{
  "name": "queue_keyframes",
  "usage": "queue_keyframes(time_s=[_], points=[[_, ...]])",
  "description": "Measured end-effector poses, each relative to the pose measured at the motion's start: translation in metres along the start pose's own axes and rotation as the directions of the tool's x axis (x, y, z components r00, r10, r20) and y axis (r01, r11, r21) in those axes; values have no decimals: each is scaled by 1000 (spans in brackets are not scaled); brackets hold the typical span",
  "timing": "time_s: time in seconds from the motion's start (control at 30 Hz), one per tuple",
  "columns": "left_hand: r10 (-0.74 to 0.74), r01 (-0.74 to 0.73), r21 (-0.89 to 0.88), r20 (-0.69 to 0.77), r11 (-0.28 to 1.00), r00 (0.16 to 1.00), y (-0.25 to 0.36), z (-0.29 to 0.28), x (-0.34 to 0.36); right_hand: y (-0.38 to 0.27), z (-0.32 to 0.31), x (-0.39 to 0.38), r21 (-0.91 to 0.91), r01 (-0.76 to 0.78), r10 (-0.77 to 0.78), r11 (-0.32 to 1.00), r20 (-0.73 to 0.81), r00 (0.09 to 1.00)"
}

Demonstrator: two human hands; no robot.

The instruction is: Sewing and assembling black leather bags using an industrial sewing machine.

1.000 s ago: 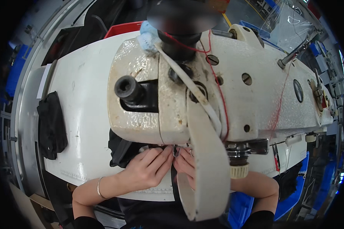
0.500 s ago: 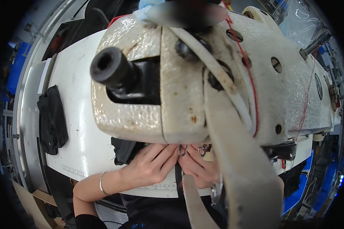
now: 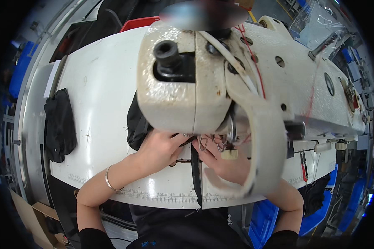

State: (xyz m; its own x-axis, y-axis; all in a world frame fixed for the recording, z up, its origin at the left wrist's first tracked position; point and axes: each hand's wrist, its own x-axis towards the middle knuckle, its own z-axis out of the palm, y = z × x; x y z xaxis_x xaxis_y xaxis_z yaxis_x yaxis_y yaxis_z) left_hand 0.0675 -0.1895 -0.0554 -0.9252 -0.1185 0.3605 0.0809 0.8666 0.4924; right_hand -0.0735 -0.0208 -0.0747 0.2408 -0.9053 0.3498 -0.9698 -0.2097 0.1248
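Note:
A long black zipper [image 3: 196,178] runs from under the white sewing machine [image 3: 174,110] toward me, its end hanging at the table's front edge. My left hand [image 3: 158,150] lies left of it, fingers bent and closed at the black fabric [image 3: 137,124], their tips partly hidden under the machine head. On the other side my right hand [image 3: 226,166] has its fingers drawn together at the zipper's upper part, partly covered by a pale curved lever [image 3: 270,149]. Small wire thread guides [image 3: 202,144] hang just above the fingertips.
Another folded black cloth piece [image 3: 60,124] lies on the left of the white table [image 3: 99,95]. Red-handled snips [image 3: 304,166] lie at the right. Blue bins [image 3: 264,222] stand below the table's front edge, and a cardboard box [image 3: 39,222] sits low left.
My view has drawn back, so the machine looks smaller and higher. Both hands have shifted farther from the table's front edge, and more of the zipper shows.

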Motion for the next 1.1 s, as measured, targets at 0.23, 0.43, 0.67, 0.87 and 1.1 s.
queue_keyframes(time_s=[0.23,0.43,0.67,0.87,1.1], points=[[43,-302,507,459,807,887,90,-64,-26,-62,-46,-25,860,-143,122,489,95,988],[198,-273,144,391,951,899,72,-47,-51,-112,-53,-37,808,-457,346,-372,578,739],[-84,84,151,-9,985,996,98,-21,-90,-120,-60,-48,495,-294,295,818,77,952],[-51,105,148,-330,983,943,94,-40,-72,-115,-63,-39,236,-175,207,956,-118,971],[-642,307,-727,-235,615,729,-4,-77,0,-109,-47,-54,122,32,-28,992,-39,999]])
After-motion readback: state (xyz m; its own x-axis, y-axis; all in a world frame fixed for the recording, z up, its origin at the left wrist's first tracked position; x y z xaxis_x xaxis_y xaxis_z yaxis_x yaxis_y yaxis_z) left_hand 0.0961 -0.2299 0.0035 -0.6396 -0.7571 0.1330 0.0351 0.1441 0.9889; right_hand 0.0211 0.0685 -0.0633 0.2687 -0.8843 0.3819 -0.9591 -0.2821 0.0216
